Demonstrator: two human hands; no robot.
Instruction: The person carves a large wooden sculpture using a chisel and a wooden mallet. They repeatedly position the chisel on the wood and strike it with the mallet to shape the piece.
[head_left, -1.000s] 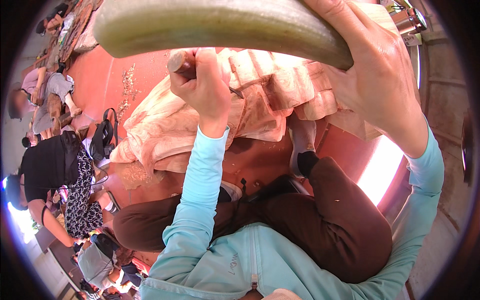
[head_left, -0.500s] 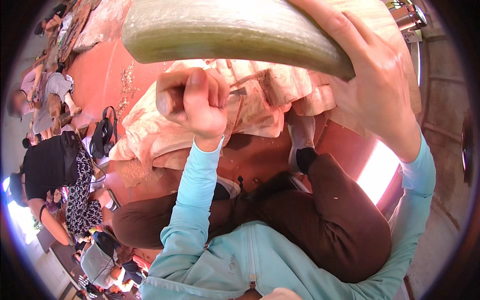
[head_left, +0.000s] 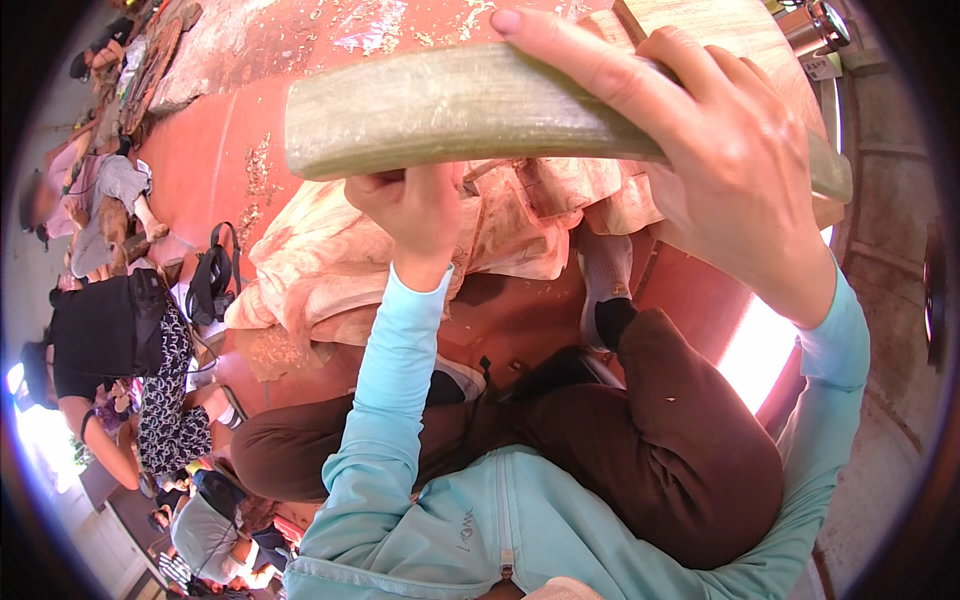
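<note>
My right hand (head_left: 735, 165) grips a long, curved, greenish wooden club (head_left: 440, 108) from above, its index finger stretched along the top. The club's broad end lies over my left hand (head_left: 425, 212), which is closed in a fist and partly hidden beneath it. In that fist is a chisel, seen half a second ago by its round wooden handle end and short metal blade; the club now covers it. Whether club and handle touch, I cannot tell. Under both hands lies a large pale wood carving (head_left: 330, 262) with deep folds and blocky cuts.
Wood shavings (head_left: 255, 180) litter the red floor (head_left: 190, 165). A pale round wooden surface (head_left: 700, 25) and a metal flask (head_left: 812, 28) are at the upper right. A black bag (head_left: 210, 283) lies left, near several seated people. My crossed legs (head_left: 690, 430) sit close below the carving.
The club has come down toward my left fist and now hides its top and the chisel. My left hand has shifted slightly right.
</note>
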